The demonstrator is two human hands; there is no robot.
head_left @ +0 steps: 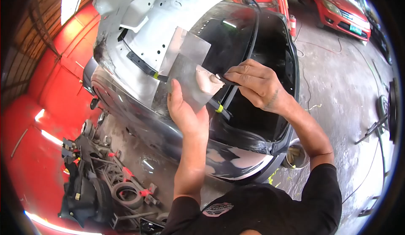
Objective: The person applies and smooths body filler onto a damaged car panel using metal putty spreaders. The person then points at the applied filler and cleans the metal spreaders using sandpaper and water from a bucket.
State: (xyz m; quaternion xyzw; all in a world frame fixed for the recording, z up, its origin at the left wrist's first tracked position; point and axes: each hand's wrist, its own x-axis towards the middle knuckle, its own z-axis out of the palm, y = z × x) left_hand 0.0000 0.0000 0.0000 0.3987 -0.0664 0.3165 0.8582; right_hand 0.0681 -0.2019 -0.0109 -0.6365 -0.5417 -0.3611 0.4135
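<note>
My left hand [188,113] grips a flat grey metal plate [188,76] from below, thumb along its near edge. A lump of pinkish-beige putty [207,81] lies on the plate's right side. In my right hand [258,83] is a dark putty spreader [228,81], pinched between thumb and fingers. Its tip touches the putty at the plate's right edge, with a small blob on it. Under both hands is a dark car [156,123] with its lid [152,32] raised and an open compartment [261,112]. Pale filler patches [242,157] show on its near corner.
Car parts and a tyre-like ring [127,194] lie on the floor at lower left, beside a red wall [50,74]. A bucket [297,154] stands right of the car. A red car [337,9] is parked at upper right. Cables cross the floor [325,70].
</note>
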